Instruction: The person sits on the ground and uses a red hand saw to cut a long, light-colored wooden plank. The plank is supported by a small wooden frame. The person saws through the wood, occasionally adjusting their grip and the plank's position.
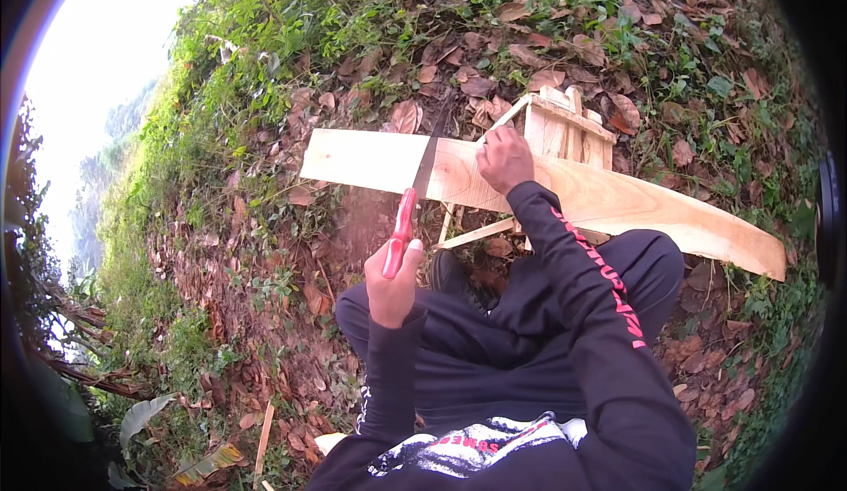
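A long pale wooden board (609, 191) lies crosswise in front of me, its right end tapering in a curve. My left hand (390, 290) is wrapped round the red handle of a handsaw (425, 172). The saw's dark blade crosses the board left of the middle, pointing away from me. To the right of the blade, my right hand (505, 161) rests on the board with its fingers curled over the far edge. Under the board stands a small frame of rough wood (565, 125), partly hidden; the left part of the board sticks out past it.
I sit cross-legged, my dark-trousered legs (494, 341) close to the board's near edge. Brown fallen leaves (406, 117) and green weeds (238, 94) cover the sloping ground. A thin wood strip (264, 442) lies at the lower left.
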A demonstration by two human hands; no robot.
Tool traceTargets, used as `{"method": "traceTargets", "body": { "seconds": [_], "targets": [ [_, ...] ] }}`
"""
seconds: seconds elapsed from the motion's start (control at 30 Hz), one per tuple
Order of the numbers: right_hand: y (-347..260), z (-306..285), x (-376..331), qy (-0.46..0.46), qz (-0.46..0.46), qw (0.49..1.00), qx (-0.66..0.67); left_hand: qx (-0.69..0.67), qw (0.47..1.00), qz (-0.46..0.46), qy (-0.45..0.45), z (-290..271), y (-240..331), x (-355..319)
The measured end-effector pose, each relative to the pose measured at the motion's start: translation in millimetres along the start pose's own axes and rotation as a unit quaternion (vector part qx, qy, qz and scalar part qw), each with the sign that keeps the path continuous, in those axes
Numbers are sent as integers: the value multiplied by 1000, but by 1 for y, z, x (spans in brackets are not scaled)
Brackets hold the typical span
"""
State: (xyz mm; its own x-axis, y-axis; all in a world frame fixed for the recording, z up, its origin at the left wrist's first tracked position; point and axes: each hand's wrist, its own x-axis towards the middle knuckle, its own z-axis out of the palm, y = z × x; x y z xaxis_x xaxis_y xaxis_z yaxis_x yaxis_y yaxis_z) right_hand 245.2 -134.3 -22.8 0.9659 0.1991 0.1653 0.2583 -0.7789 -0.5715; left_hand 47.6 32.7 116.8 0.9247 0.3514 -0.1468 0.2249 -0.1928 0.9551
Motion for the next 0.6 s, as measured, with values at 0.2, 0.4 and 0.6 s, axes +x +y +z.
{"method": "traceTargets", "body": {
  "seconds": [0.2,0.4,0.6],
  "targets": [
    [-10,37,22,73,60,994,-47,-2,1000,-31,-2,0,17,-5],
    [-11,38,21,28,76,996,-26,7,999,-17,42,-3,-2,16],
    [-10,42,26,17,71,997,-39,22,997,63,38,26,-25,85]
  ]
}}
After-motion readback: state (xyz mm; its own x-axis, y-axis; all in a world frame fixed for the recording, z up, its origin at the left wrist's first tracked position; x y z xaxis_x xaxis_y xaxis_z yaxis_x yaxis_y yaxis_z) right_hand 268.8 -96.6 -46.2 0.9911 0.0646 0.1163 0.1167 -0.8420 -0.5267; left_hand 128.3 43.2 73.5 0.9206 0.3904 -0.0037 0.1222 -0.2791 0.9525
